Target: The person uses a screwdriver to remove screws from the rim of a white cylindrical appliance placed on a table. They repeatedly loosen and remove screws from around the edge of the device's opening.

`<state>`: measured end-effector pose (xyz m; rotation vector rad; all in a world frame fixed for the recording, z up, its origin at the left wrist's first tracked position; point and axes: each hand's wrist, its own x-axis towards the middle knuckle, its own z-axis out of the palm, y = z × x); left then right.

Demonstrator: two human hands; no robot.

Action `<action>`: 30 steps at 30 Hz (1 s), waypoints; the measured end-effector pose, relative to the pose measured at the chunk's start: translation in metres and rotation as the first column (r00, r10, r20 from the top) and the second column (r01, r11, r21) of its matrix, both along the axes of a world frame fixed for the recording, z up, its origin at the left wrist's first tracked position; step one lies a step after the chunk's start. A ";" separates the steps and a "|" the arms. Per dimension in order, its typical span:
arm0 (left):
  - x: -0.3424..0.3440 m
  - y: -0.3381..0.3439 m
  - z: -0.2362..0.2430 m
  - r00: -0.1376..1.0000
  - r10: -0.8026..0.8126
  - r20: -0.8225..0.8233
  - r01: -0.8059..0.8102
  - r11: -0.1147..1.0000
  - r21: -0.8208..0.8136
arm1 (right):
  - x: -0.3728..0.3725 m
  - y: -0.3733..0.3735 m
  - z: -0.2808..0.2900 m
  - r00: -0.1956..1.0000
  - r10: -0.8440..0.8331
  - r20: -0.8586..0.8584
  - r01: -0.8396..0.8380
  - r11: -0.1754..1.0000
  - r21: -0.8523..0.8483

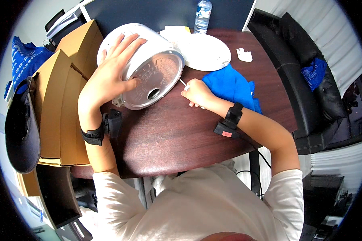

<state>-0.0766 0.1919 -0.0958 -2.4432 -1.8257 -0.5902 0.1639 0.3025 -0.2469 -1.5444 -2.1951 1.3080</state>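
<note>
My left hand (118, 68) grips a white cylindrical appliance (140, 40) lying tilted on the dark wooden table (161, 140), its round silver metal base (159, 76) with an oval hole facing toward me. My right hand (195, 92) is closed on a thin screwdriver (183, 82), whose shaft reaches the rim of that base; the tip is too small to make out. Behind my right hand lie a blue cloth (229, 84) and a white round lid-like part (205, 50). A small white plastic piece (244, 55) sits at the right of the table.
A water bottle (202, 18) stands at the back before a dark partition (149, 12). Cardboard boxes (56, 120) and a dark cap (22, 136) are at the left, near a blue printed bag (26, 60). A black sofa (293, 80) with another blue bag (311, 74) is at the right.
</note>
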 end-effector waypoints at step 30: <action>0.014 0.000 0.009 0.998 0.067 -0.005 -0.067 0.997 -0.028 | 0.252 0.231 0.016 0.790 -0.505 -0.348 0.522 0.851 -0.050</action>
